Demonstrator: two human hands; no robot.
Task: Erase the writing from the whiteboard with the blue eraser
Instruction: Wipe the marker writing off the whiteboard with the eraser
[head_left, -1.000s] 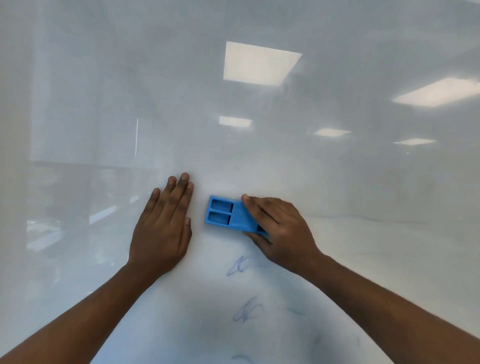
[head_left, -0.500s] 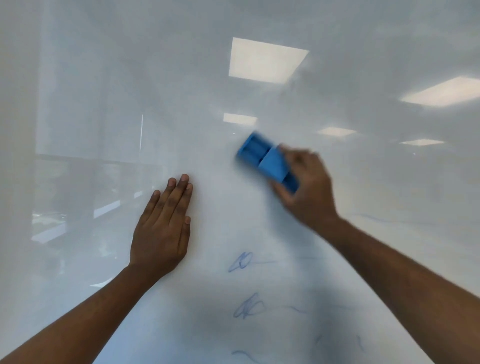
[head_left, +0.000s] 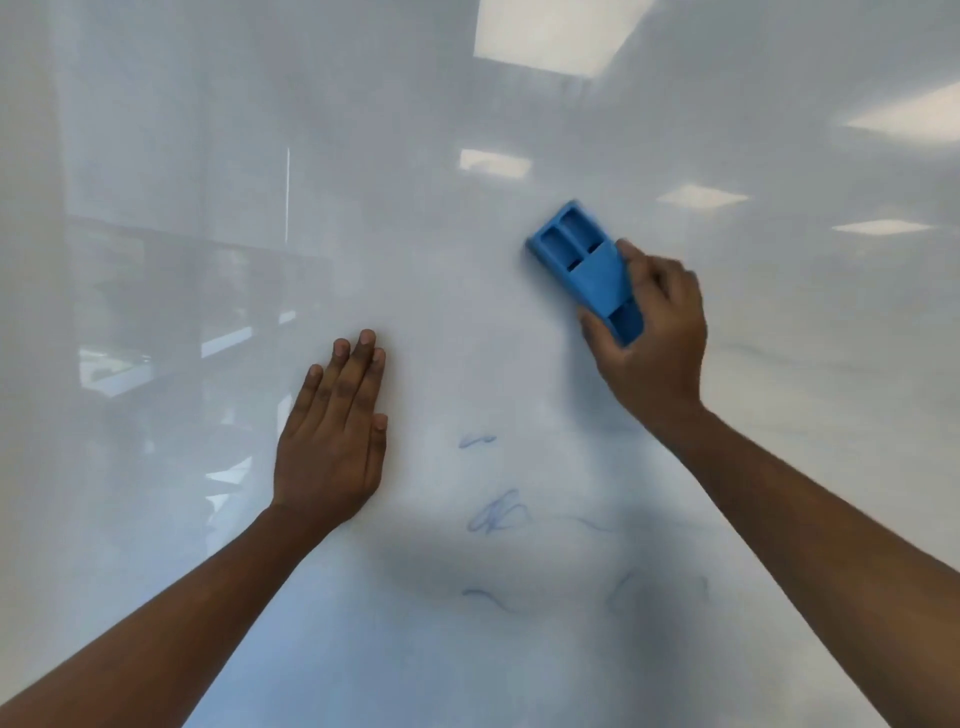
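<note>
The glossy whiteboard (head_left: 467, 130) fills the whole view. My right hand (head_left: 652, 343) grips the blue eraser (head_left: 584, 267) by its lower end, fingers curled round it, and holds it tilted against the board right of centre. My left hand (head_left: 335, 431) lies flat on the board with straight fingers, left of the writing. Faint blue scribbles (head_left: 496, 514) sit below and between the hands, with a short mark (head_left: 475, 440) above them and a wavy line (head_left: 485, 596) lower down.
More faint blue smears (head_left: 628, 590) show at the lower right of the board. Ceiling lights (head_left: 556, 31) and room shapes reflect in the board's surface. No board edge or tray is in view.
My right hand swept the eraser up from beside the left hand, then out to the right. The left hand has stayed pressed flat in the same place.
</note>
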